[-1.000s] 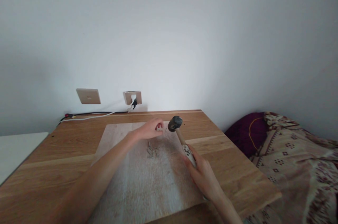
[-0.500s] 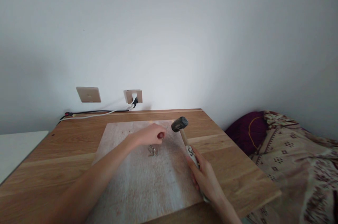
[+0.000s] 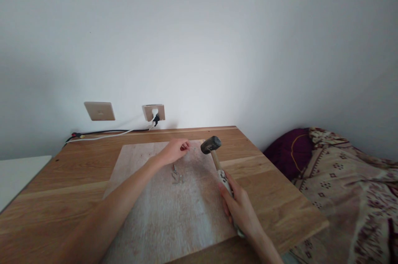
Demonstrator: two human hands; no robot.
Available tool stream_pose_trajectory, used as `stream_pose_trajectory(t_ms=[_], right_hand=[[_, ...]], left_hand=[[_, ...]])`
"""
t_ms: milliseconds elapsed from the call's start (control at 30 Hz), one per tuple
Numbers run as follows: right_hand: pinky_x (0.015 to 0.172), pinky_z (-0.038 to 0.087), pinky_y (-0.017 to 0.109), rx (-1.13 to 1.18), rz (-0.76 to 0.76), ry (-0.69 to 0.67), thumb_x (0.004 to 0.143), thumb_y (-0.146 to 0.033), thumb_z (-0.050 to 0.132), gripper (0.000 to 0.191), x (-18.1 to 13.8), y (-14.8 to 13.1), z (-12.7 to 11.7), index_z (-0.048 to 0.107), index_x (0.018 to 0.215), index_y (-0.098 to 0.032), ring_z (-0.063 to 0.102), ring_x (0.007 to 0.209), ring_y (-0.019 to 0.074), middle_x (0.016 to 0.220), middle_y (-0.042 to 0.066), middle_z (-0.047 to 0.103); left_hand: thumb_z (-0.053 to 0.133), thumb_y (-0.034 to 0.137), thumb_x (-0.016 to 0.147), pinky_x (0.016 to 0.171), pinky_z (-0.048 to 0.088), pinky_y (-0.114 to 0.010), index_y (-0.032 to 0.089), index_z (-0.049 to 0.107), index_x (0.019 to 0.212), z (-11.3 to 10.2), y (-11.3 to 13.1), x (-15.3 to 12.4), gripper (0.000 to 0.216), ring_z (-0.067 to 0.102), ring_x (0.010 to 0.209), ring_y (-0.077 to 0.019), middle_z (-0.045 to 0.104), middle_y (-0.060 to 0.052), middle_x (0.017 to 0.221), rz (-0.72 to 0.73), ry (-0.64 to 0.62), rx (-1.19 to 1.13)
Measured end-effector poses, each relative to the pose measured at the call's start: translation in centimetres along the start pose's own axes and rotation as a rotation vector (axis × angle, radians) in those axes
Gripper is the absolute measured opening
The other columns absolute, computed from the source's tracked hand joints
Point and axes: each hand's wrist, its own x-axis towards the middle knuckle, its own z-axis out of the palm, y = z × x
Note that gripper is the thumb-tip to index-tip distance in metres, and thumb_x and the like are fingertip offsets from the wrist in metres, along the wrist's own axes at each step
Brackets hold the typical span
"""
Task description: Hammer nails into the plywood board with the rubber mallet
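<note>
Gripping a black-headed mallet (image 3: 215,160) by a pale board (image 3: 155,214)

A person's right hand (image 3: 238,202) is wrapped firmly around the mallet's pale, dark-spotted handle (image 3: 224,178). The mallet slants, its black head (image 3: 211,144) pointing up and away from the person, appearing over the board's far right corner. The left hand (image 3: 175,151) reaches across to the far part of the board, left of the mallet's head and apart from it. Its fingers are curled, the fingertips close together; whether they pinch anything is too small to tell. Nearer the person than that hand, a few slim metal fasteners (image 3: 178,177) lie in a loose cluster on the board.

The board rests on a wooden table (image 3: 280,197) beside a plain, light wall (image 3: 199,48). Left of centre, the wall carries a blank-looking plate (image 3: 99,111) and a socket (image 3: 161,110). Cables (image 3: 105,136) run along the table's far left edge. To the right are a purple cushion (image 3: 282,150) and patterned bedding (image 3: 338,197).
</note>
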Motion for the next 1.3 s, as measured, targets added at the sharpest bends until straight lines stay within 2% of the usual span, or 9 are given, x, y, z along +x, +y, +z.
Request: stream_pose_trajectory(t_ms=[100,267,733,933,1033,1100,1167,1233,1300], right_hand=[[0.033,0.038,0.021,0.003,-0.006,0.004,0.096,-0.056,0.048,0.072,0.0,0.0,0.0,0.046,0.152,-0.011,0.048,0.033,0.0153,0.044,-0.01,0.049],[0.033,0.038,0.021,0.012,-0.003,-0.006,0.097,-0.056,0.048,0.07,0.0,-0.1,0.0,0.047,0.152,-0.013,0.048,0.033,0.0153,0.046,-0.01,0.048],[0.033,0.038,0.022,0.003,0.012,-0.002,0.095,-0.056,0.049,0.071,0.1,0.1,0.0,0.048,0.152,-0.013,0.048,0.033,0.016,0.045,-0.01,0.048],[0.033,0.039,0.023,-0.022,0.003,-0.009,0.097,-0.056,0.048,0.069,0.0,0.0,-0.2,0.048,0.151,-0.013,0.051,0.034,0.0171,0.047,-0.009,0.05],[0.035,0.043,0.026,-0.104,-0.02,-0.015,0.099,-0.055,0.045,0.068,0.0,-0.6,-0.2,0.05,0.151,-0.012,0.057,0.037,0.0204,0.049,-0.005,0.056],[0.044,0.05,0.029,-0.179,-0.08,-0.011,0.099,-0.051,0.045,0.063,0.1,-1.0,-0.1,0.054,0.149,-0.013,0.067,0.048,0.024,0.058,0.0,0.067],[0.06,0.059,0.033,-0.249,-0.176,0.001,0.099,-0.046,0.047,0.057,0.5,-1.4,0.1,0.058,0.146,-0.014,0.077,0.073,0.029,0.081,0.009,0.079],[0.079,0.061,0.038,-0.296,-0.27,0.005,0.099,-0.04,0.048,0.054,1.0,-1.8,0.5,0.061,0.143,-0.013,0.078,0.099,0.0325,0.107,0.015,0.081],[0.089,0.059,0.04,-0.32,-0.329,-0.007,0.099,-0.035,0.047,0.051,1.5,-2.1,1.0,0.061,0.143,-0.014,0.075,0.11,0.0329,0.12,0.017,0.078]], left_hand=[[0.062,0.003,0.078,0.08,0.056,-0.027,0.017,0.072,0.09,0.0,0.1,0.2,0.02,0.071,0.081,-0.0155,0.077,-0.004,0.086,-0.009,-0.012,-0.011],[0.066,0.009,0.081,0.081,0.056,-0.029,0.018,0.072,0.087,0.1,-0.1,0.5,0.012,0.072,0.082,-0.0167,0.078,-0.004,0.085,-0.044,0.061,-0.019],[0.062,0.002,0.079,0.082,0.057,-0.029,0.018,0.071,0.086,0.6,-0.5,-0.2,0.019,0.072,0.081,-0.0155,0.077,-0.002,0.084,-0.034,0.07,-0.075],[0.067,0.004,0.077,0.076,0.055,-0.027,0.017,0.071,0.083,1.1,-0.8,-0.2,0.015,0.068,0.076,-0.0147,0.072,-0.003,0.088,-0.035,0.13,-0.04],[0.071,0.009,0.077,0.073,0.052,-0.027,0.017,0.07,0.079,1.1,-0.8,-0.2,0.009,0.066,0.073,-0.0152,0.07,-0.002,0.081,-0.035,0.121,-0.006],[0.071,0.01,0.078,0.073,0.052,-0.027,0.017,0.069,0.079,1.1,-0.8,-0.2,0.008,0.065,0.072,-0.0162,0.069,0.0,0.074,-0.049,0.097,0.002],[0.069,0.01,0.079,0.073,0.052,-0.028,0.018,0.069,0.085,1.1,-0.7,-0.3,0.01,0.067,0.073,-0.017,0.071,0.0,0.076,-0.072,0.101,-0.005],[0.066,0.008,0.078,0.073,0.053,-0.029,0.017,0.069,0.098,1.1,-0.6,-0.4,0.022,0.068,0.074,-0.0175,0.074,-0.002,0.082,-0.102,0.118,-0.02],[0.064,0.006,0.077,0.074,0.054,-0.029,0.017,0.068,0.109,1.0,-0.6,-0.4,0.034,0.07,0.075,-0.0181,0.077,-0.003,0.087,-0.125,0.121,-0.034]])
